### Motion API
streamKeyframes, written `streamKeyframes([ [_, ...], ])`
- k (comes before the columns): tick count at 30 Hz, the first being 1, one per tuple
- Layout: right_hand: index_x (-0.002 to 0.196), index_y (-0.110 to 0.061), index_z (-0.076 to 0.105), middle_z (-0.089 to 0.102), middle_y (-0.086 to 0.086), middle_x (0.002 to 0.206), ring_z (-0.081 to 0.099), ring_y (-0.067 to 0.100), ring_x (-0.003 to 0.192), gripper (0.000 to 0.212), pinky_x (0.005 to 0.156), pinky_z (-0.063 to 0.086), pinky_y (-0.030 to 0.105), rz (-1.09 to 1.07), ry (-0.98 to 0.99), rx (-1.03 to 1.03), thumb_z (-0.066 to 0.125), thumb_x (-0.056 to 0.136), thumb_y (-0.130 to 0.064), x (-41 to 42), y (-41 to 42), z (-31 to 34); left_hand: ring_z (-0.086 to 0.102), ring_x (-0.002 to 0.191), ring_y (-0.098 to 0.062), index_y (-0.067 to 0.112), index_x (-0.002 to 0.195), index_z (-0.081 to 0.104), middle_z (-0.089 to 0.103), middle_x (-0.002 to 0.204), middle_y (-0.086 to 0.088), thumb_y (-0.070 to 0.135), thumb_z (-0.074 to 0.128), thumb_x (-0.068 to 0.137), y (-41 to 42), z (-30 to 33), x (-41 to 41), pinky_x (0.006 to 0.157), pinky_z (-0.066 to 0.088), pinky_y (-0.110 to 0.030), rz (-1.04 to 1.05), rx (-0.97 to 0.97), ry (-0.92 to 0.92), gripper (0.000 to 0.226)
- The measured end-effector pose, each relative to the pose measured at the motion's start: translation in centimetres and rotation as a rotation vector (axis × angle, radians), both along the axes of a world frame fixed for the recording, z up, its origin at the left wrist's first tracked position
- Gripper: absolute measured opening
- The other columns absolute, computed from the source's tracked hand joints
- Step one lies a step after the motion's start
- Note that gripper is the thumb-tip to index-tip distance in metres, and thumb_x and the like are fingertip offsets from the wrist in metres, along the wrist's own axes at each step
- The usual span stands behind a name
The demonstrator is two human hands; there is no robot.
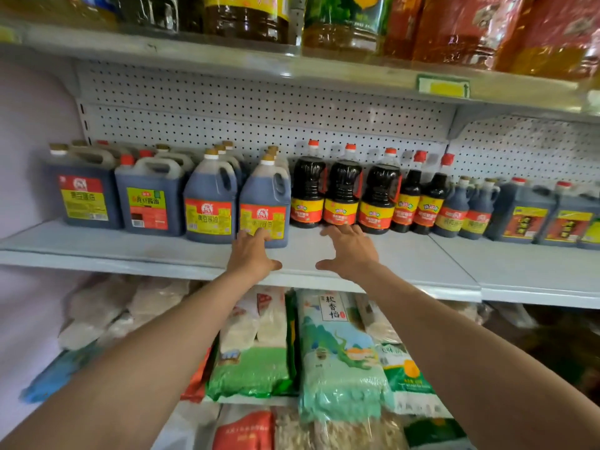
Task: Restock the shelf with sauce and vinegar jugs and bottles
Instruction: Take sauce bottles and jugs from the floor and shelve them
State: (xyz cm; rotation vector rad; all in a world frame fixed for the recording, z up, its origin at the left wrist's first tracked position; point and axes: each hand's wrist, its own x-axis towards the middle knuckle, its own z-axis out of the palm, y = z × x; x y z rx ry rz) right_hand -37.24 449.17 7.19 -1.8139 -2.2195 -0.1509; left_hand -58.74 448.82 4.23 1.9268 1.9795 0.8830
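Note:
A row of dark sauce jugs and bottles stands along the back of the white middle shelf (406, 261). My left hand (251, 254) reaches in with straight fingers, and its fingertips touch the yellow label of a handled soy sauce jug (264, 203). My right hand (349, 251) hovers open, palm down, over the shelf just in front of a red-capped dark bottle (341, 193). It holds nothing. More square jugs (86, 190) stand at the left and more (519, 211) at the right.
Large oil bottles (341, 24) fill the shelf above, whose edge carries a price tag (443, 87). Bags of rice (337, 352) lie stacked on the shelf below my arms. A bare strip of shelf runs in front of the bottles.

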Motion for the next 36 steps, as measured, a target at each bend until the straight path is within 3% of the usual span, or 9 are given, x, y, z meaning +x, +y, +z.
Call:
streamKeyframes([
  [7, 0.144, -0.03, 0.043, 0.048, 0.004, 0.143, 0.036, 0.027, 0.136, 0.075, 0.106, 0.041, 0.042, 0.029, -0.053, -0.142, 0.074, 0.081, -0.057, 3.0, -7.0, -6.1, 0.045, 0.121, -0.032, 0.025, 0.121, 0.055, 0.048, 0.128, -0.01, 0.039, 0.084, 0.073, -7.8, -6.1, 3.0, 0.097, 0.042, -0.037, 0.015, -0.127, 0.107, 0.058],
  [10, 0.145, -0.03, 0.042, 0.045, 0.004, 0.147, 0.033, 0.028, 0.139, 0.077, 0.108, 0.04, 0.043, 0.034, -0.047, -0.214, 0.075, 0.08, -0.057, 3.3, -10.0, -9.6, 0.041, 0.127, -0.029, 0.026, 0.122, 0.055, 0.046, 0.137, -0.01, 0.038, 0.086, 0.072, -11.2, -9.5, 3.6, 0.099, 0.036, -0.033, 0.021, -0.204, 0.072, 0.06],
  [13, 0.145, -0.032, 0.042, 0.046, 0.003, 0.147, 0.033, 0.028, 0.139, 0.078, 0.106, 0.039, 0.043, 0.025, -0.057, -0.281, 0.074, 0.08, -0.059, 3.2, -12.7, -12.4, 0.043, 0.124, -0.028, 0.027, 0.124, 0.053, 0.045, 0.135, -0.009, 0.035, 0.085, 0.074, -13.8, -12.4, 3.7, 0.098, 0.041, -0.035, 0.007, -0.293, 0.07, 0.06],
  [18, 0.143, -0.03, 0.043, 0.048, 0.004, 0.144, 0.035, 0.028, 0.137, 0.076, 0.106, 0.04, 0.044, -0.009, -0.069, -0.339, 0.073, 0.08, -0.059, 2.9, -15.8, -15.7, 0.048, 0.12, -0.029, 0.028, 0.129, 0.052, 0.041, 0.133, -0.01, 0.028, 0.082, 0.079, -15.6, -15.3, 3.5, 0.097, 0.043, -0.033, -0.041, -0.359, 0.084, 0.058],
  [24, 0.141, -0.029, 0.046, 0.049, 0.004, 0.142, 0.038, 0.026, 0.136, 0.073, 0.107, 0.039, 0.043, -0.135, -0.026, -0.463, 0.073, 0.08, -0.058, 2.4, -19.2, -20.2, 0.05, 0.12, -0.033, 0.022, 0.131, 0.055, 0.046, 0.129, -0.015, 0.037, 0.087, 0.072, -17.9, -19.5, 2.1, 0.102, 0.044, -0.038, -0.164, -0.482, 0.063, 0.069],
  [30, 0.139, -0.025, 0.051, 0.052, 0.003, 0.139, 0.038, 0.028, 0.137, 0.06, 0.105, 0.04, 0.041, -0.248, 0.104, -0.624, 0.074, 0.085, -0.042, 0.8, -24.6, -30.0, 0.05, 0.119, -0.03, 0.019, 0.123, 0.059, 0.049, 0.131, -0.013, 0.037, 0.084, 0.074, -22.3, -29.2, -0.6, 0.099, 0.042, -0.034, -0.206, -0.653, 0.052, 0.059],
  [36, 0.134, -0.025, 0.056, 0.055, 0.004, 0.137, 0.039, 0.027, 0.135, 0.062, 0.104, 0.042, 0.041, -0.383, 0.239, -0.846, 0.071, 0.083, -0.056, 1.1, -33.1, -40.7, 0.053, 0.119, -0.026, 0.016, 0.122, 0.061, 0.056, 0.128, -0.01, 0.04, 0.081, 0.078, -29.7, -40.3, -2.6, 0.099, 0.042, -0.033, -0.225, -0.881, 0.025, 0.053],
])
